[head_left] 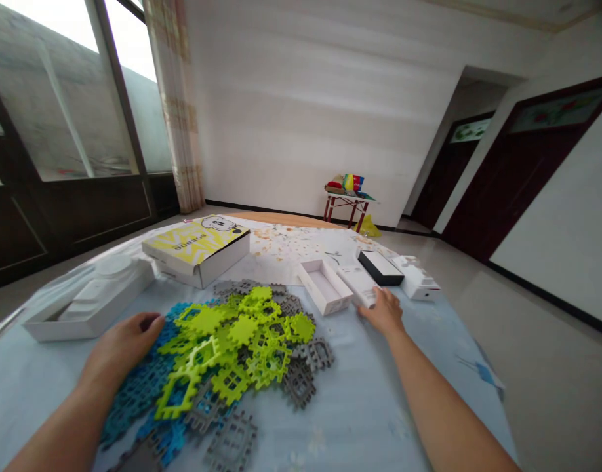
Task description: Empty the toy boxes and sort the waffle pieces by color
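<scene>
Fingers (151, 322) of the left hand (121, 347) lay loosely curled on the blue pieces (138, 387), gripping nothing. The right hand (385, 313) stretched flat against the near end of a white box (359, 283), not closed round it. Green pieces (237, 334) and grey pieces (301, 380) sat heaped, seemingly unsorted. Beyond stood an open tray (325, 286) and a yellow box (197, 248). Bare tabletop (370, 406) ran to the right edge, near the forearm.

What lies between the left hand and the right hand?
The heap of lime-green and grey interlocking plastic tiles fills the stretch between left hand and right hand, head view.
</scene>
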A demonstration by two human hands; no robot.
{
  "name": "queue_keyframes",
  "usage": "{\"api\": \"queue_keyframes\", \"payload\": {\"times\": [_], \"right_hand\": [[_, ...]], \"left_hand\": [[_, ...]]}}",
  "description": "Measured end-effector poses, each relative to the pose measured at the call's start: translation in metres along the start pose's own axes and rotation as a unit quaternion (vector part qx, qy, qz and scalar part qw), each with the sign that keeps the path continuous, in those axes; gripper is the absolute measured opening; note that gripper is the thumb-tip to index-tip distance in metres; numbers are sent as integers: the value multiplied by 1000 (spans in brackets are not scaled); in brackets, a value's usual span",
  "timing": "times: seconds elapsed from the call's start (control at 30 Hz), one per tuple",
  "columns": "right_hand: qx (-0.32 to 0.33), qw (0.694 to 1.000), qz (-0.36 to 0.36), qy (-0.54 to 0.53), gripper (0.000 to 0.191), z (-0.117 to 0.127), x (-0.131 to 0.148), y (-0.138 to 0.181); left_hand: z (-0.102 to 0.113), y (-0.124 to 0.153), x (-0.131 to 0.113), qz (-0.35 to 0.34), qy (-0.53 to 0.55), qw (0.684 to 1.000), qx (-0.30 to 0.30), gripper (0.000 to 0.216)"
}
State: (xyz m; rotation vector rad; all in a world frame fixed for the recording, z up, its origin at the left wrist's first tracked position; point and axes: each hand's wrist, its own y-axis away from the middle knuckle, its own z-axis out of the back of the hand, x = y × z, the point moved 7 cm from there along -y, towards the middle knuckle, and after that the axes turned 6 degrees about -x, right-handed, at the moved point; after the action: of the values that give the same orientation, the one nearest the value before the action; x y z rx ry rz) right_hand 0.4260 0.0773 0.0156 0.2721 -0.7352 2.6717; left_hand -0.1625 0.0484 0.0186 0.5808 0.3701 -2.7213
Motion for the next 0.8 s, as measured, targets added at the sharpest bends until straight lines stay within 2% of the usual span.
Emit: {"api": "queue_keyframes", "payload": {"times": [0.07,0.2,0.33,0.43,0.57,0.67,0.8], "right_hand": [[-16,1000,1,-18,70,0,-5,0],[-116,992,11,-55,70,18,-4,-4],[-177,974,107,-92,67,43,26,-8],[-151,965,195,-92,64,54,62,-8],[-55,964,255,-59,63,54,101,-7],[-2,962,268,-55,63,50,115,-9],[15,950,295,-99,62,48,119,-8]], "left_hand": [[0,0,0,4,-3,1000,1,49],[1,0,-1,11,-12,1000,15,51],[1,0,0,9,-15,1000,14,51],[1,0,0,6,-11,1000,11,49],[2,0,0,7,-8,1000,6,46],[2,0,0,-1,2,1000,2,46],[-1,0,1,-1,8,1000,5,47]]}}
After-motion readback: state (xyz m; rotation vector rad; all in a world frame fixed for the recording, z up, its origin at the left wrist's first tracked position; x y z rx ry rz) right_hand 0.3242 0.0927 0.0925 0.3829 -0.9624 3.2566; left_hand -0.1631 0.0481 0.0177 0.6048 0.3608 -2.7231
